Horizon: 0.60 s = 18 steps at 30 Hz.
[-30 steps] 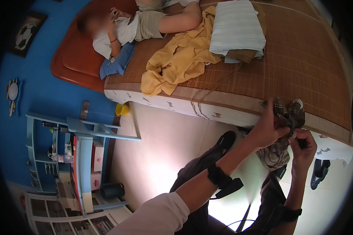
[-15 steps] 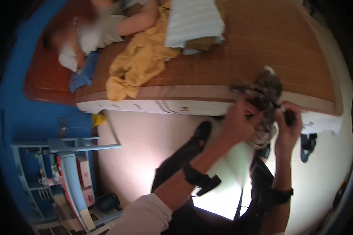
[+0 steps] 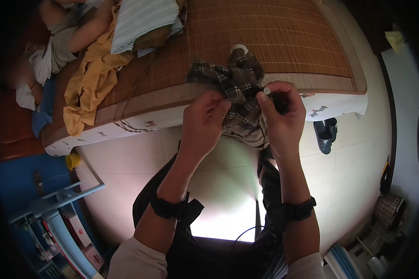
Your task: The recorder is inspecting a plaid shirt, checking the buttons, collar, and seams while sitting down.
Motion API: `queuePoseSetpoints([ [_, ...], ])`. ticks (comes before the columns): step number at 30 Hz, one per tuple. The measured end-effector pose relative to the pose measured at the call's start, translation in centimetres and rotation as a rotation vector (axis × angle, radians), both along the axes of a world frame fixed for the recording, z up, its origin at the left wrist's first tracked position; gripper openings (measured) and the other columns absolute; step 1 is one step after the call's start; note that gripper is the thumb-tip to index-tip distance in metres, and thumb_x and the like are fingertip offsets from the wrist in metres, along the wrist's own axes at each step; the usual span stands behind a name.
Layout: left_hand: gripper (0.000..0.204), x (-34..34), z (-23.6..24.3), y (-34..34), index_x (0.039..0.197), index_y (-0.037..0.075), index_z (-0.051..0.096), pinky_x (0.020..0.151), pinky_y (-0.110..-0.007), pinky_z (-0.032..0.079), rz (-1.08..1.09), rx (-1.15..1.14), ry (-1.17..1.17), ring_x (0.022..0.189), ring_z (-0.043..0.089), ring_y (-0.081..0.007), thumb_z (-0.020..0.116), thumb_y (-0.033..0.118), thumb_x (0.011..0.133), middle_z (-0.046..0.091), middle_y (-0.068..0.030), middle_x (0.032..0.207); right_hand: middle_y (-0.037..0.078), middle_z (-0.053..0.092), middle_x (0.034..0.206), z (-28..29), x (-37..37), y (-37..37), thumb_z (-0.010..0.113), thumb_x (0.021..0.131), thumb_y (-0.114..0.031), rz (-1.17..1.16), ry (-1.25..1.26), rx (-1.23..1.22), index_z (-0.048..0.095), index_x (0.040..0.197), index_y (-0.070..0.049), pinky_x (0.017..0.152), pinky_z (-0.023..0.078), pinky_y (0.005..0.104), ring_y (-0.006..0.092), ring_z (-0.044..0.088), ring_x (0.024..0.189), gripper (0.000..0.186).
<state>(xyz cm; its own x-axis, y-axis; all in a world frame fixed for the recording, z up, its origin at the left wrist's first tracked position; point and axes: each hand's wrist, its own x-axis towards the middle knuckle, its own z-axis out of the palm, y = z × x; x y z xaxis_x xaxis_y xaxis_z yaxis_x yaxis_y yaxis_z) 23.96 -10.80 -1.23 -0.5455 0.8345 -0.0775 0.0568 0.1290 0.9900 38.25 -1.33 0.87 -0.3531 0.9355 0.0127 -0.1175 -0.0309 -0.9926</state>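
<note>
Left hand (image 3: 203, 119) farther from right hand (image 3: 286, 120); both pinching plaid cloth (image 3: 246, 74).

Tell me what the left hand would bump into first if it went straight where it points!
The shirt, most likely; the left hand is right at it. Beyond, maybe the bed, but depth is unclear.

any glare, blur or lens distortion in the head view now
Head view: glare bleaches the floor at lower middle; the fisheye bows the front edge of the bed; the corners go black; the plaid cloth, left hand and right hand look fairly sharp.
</note>
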Motion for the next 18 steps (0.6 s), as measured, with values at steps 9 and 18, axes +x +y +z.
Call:
queuePoseSetpoints([
  [9,0.014,0.3,-0.5,-0.3,0.101,0.0,0.065,0.068,-0.023,0.049,0.109,0.003,-0.081,0.077,0.062,-0.0079,0.071,0.01,0.095,0.068,-0.0038,0.086,0.009,0.062,0.103,0.0,-0.8,-1.3,0.072,0.079,-0.008,0.169,-0.451,1.033,0.064,0.103,-0.009,0.09,0.046,0.0437,0.0308,0.058,0.107,0.025],
  [18,0.014,0.4,0.1,0.4,0.103,0.004,0.065,0.066,-0.025,0.056,0.346,0.24,-0.273,0.075,0.063,-0.007,0.072,0.013,0.096,0.067,-0.002,0.086,0.006,0.059,0.092,-0.2,-1.2,-2.7,0.072,0.079,-0.024,0.087,-0.852,0.911,0.064,0.091,-0.01,0.079,0.044,0.0434,0.028,0.056,0.091,0.02],
])
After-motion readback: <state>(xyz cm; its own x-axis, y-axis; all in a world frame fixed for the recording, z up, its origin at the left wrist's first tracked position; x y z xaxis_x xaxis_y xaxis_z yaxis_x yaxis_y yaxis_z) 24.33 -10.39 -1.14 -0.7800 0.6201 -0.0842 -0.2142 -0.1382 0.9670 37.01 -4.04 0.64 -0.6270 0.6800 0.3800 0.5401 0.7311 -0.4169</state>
